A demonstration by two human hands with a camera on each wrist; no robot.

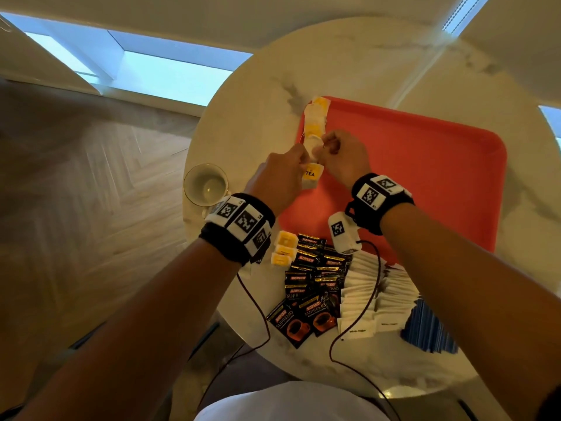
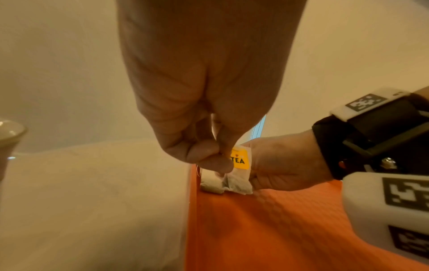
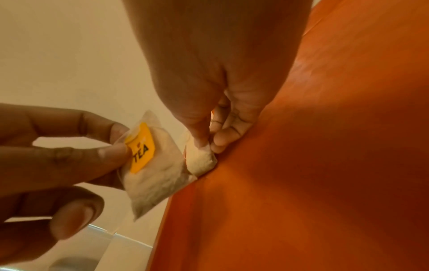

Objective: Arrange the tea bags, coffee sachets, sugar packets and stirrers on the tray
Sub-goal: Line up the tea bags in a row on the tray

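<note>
Pinching a tea bag (image 3: 148, 165) with a yellow "TEA" tag, the left hand (image 1: 277, 177) is held over the left edge of the red tray (image 1: 425, 177). A second tea bag (image 3: 200, 161) is gripped between thumb and fingertips of the right hand (image 1: 341, 159), low against the tray edge. A row of tea bags (image 1: 315, 120) is laid along the tray's left rim, beyond both hands. On the round marble table (image 1: 243, 117), nearer the person, a few more tea bags (image 1: 283, 252), black coffee sachets (image 1: 312, 287), white sugar packets (image 1: 373, 299) and blue stirrers (image 1: 431, 329) are lying beside the tray. A cup (image 1: 205, 185) is seen left of the tray.
</note>
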